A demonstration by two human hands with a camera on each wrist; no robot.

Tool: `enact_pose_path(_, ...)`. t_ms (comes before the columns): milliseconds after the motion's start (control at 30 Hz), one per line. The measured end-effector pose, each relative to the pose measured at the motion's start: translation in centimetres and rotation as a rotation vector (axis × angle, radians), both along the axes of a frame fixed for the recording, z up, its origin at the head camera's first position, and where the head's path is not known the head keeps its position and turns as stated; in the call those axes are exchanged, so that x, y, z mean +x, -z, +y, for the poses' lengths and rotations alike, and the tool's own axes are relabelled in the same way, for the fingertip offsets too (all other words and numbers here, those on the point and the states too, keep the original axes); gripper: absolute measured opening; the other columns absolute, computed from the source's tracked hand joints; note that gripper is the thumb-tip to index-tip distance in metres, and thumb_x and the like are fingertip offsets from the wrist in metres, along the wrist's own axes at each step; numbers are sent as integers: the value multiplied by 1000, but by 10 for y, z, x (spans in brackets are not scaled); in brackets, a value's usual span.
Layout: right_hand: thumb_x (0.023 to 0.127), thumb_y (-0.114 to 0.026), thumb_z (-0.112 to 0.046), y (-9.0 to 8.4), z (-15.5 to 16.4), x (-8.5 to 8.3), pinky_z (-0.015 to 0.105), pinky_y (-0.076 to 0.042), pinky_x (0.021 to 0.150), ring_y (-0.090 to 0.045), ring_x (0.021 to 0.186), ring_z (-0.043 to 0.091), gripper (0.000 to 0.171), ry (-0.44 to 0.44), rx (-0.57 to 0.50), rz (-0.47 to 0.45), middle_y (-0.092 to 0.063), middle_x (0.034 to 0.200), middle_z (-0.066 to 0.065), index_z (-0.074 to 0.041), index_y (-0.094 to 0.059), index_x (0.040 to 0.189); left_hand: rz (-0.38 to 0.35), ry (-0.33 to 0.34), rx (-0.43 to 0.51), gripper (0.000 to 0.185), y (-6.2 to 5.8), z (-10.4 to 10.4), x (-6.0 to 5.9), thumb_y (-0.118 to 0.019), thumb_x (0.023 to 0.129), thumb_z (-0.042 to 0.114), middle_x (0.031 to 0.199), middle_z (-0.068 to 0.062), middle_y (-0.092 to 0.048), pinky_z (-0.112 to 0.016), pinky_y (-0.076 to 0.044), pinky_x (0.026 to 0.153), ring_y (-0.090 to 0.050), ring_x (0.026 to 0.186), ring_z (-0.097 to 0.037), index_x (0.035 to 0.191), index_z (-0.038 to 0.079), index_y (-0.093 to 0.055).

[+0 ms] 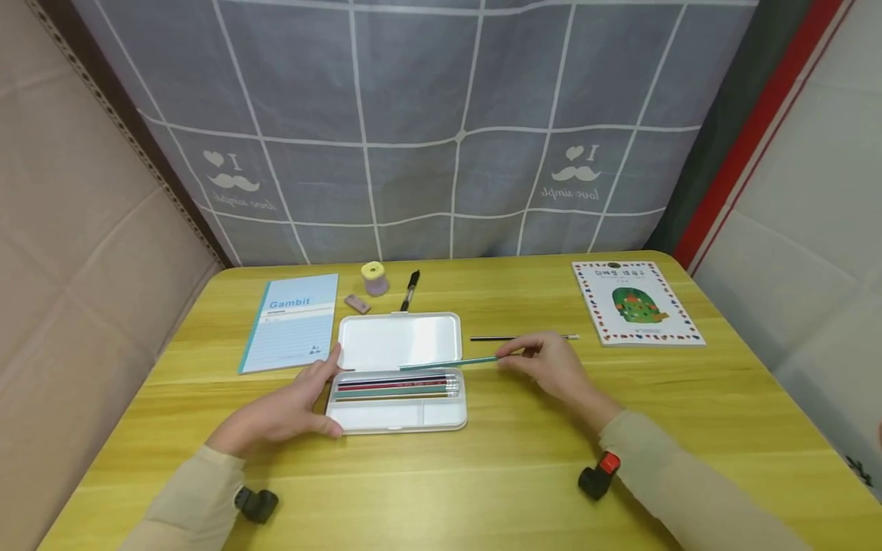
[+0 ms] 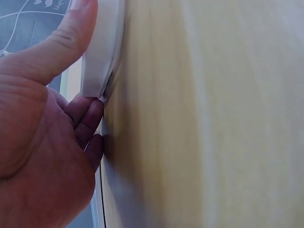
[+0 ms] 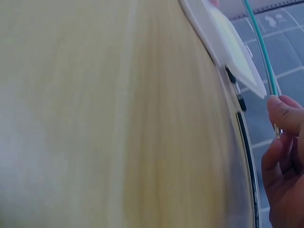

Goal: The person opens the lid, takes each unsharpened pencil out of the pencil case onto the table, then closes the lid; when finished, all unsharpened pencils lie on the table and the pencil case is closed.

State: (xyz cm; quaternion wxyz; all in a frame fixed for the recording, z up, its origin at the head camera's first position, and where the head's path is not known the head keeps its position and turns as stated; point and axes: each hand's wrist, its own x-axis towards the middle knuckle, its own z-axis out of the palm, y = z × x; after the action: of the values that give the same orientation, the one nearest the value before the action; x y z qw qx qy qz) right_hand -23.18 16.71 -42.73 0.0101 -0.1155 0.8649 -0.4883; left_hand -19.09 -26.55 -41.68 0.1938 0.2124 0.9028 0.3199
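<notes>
On the far left of the bench (image 1: 482,474) lies one blue notebook (image 1: 291,323), flat and closed. Just right of it, your left hand (image 1: 285,409) grips the left end of the one white pencil case (image 1: 398,373): your thumb curls over the rim while the fingers (image 2: 90,124) tuck under its edge. The case stands open, its lid laid flat behind the tray. In the tray's rear slot lie several pencils side by side; you can make out about four, red, green and dark among them, though the exact count is hard to tell.

Behind the case sit one pink eraser (image 1: 357,304), one sharpener with a yellow top (image 1: 374,278) and one black pen (image 1: 409,290).

Above the case's back edge runs one green pencil (image 1: 448,363), pinched at its right end by the fingertips of your right hand (image 1: 551,367), its tip reaching over the lid. Beyond that hand, one dark pencil (image 1: 520,337) lies loose on the bench. Far right rests one picture book (image 1: 635,303) with a dotted border.
</notes>
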Motion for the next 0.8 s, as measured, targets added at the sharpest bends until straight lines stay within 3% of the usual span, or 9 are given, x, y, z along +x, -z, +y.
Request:
enact_pose_path(300, 88, -85, -14, 3, 43, -14, 23, -45, 59, -56, 69, 13, 9, 37, 49, 33, -79, 97, 6, -10, -85, 97, 8, -8, 0, 131, -1, -5, 0, -84, 84, 44, 153, -20, -40, -70, -20, 118, -25, 147, -46, 166, 4, 10)
enact_pose_path(500, 90, -84, -14, -1, 64, -16, 21, -50, 74, -67, 86, 12, 10, 103, 120, 55, -79, 100, 6, -10, -85, 98, 6, -6, 4, 132, 0, -4, -1, -84, 83, 46, 153, -19, -40, -69, -19, 118, -26, 146, -45, 166, 4, 9)
enact_pose_path(800, 89, -85, -16, 4, 79, -13, 28, -48, 72, -63, 77, 15, 7, 166, 240, 77, -79, 98, 7, -13, -85, 95, -11, -9, 1, 132, -1, -2, -1, -84, 83, 45, 156, -22, -38, -70, -17, 118, -21, 150, -48, 166, 3, 10)
